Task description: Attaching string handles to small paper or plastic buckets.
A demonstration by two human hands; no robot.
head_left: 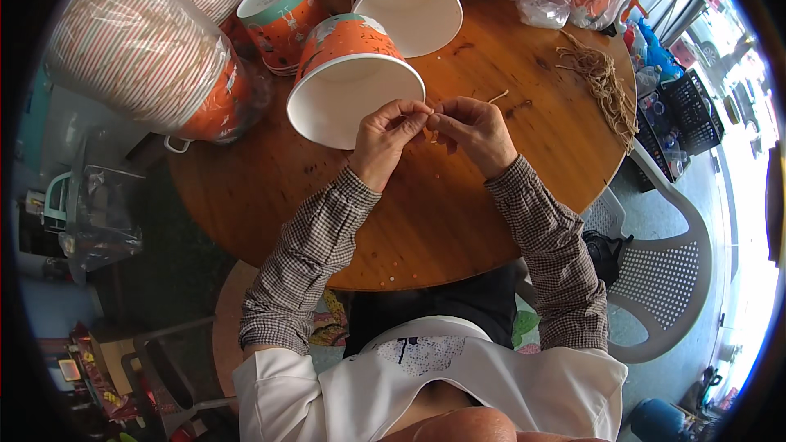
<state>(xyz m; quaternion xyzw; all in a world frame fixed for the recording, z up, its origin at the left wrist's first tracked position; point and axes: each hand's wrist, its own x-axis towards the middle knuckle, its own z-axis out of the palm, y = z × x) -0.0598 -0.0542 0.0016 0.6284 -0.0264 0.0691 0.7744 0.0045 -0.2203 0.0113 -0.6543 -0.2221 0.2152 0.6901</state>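
Head view — left hand [383, 141] and right hand [473, 131] pinch a short string [497, 97] beside the tipped cup [352, 82], its mouth facing the person.

The round table [458, 221] is brown wood with a worn, faintly glossy top marked by dark spots, and the bucket [352, 82] lying on it looks like smooth paperboard, matt white inside and printed orange outside. The stacked buckets [139, 49] at the left sit under thin, shiny clear plastic film, while the bundle of cords [606, 86] is rough tan fibre. The chair [663, 278] is smooth pale plastic with a perforated seat, and both sleeves [307, 258] are soft checked woven cloth.
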